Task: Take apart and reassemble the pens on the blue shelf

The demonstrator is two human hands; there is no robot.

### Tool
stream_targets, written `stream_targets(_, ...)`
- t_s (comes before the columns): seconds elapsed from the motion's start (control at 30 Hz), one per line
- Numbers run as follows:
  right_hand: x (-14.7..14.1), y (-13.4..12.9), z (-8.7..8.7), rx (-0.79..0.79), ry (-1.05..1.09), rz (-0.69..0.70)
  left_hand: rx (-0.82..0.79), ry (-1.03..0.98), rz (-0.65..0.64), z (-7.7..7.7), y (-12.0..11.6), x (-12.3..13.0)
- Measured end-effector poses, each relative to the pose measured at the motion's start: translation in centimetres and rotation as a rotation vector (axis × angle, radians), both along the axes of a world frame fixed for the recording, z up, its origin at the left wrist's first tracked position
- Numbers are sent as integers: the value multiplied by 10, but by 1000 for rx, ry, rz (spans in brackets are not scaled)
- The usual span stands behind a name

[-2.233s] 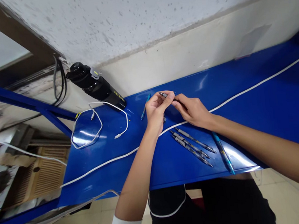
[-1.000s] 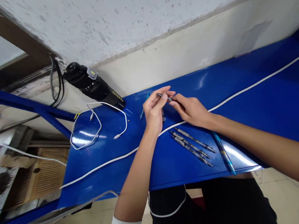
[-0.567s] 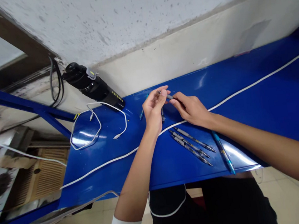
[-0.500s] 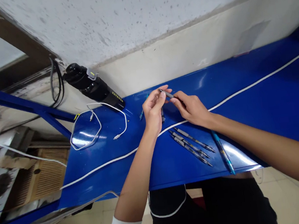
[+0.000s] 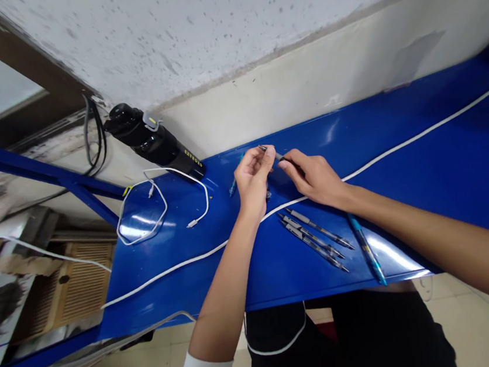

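Between my two hands a grey and black pen (image 5: 277, 155) is held above the blue table (image 5: 380, 132). My left hand (image 5: 253, 176) pinches its tip end between thumb and fingers. My right hand (image 5: 312, 177) has its fingers closed round the other end, which is mostly hidden. Nearer my body, several grey and clear pens (image 5: 314, 234) lie side by side at a slant. A teal pen (image 5: 367, 250) rests right of them, partly under my right forearm. Behind my left hand another teal pen (image 5: 232, 187) shows in part, and a clear pen end (image 5: 268, 194) peeks out beside the wrist.
A black bottle (image 5: 158, 143) stands at the back left against the wall. In front of it lies a looped white charging cable (image 5: 164, 199). A long white cord (image 5: 183, 264) crosses the table beneath my arms. A blue metal frame (image 5: 72, 188) rises at the left.
My left thumb has shifted up along the pen and covers more of its tip end. My right hand keeps its hold, almost unmoved. The things on the table lie as before.
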State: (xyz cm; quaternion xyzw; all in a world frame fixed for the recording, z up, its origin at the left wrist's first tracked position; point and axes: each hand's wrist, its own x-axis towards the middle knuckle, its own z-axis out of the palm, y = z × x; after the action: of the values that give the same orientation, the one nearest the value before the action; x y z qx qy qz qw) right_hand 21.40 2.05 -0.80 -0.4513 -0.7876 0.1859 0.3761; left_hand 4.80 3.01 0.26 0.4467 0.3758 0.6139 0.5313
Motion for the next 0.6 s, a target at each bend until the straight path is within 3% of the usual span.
stream_targets(0.23,-1,-1,-1,29,-23,7,48,14,-123,5,-3,-3)
stream_targets(0.6,-1,-1,-3,46,-82,25,37,18,-95,3,-4,-3)
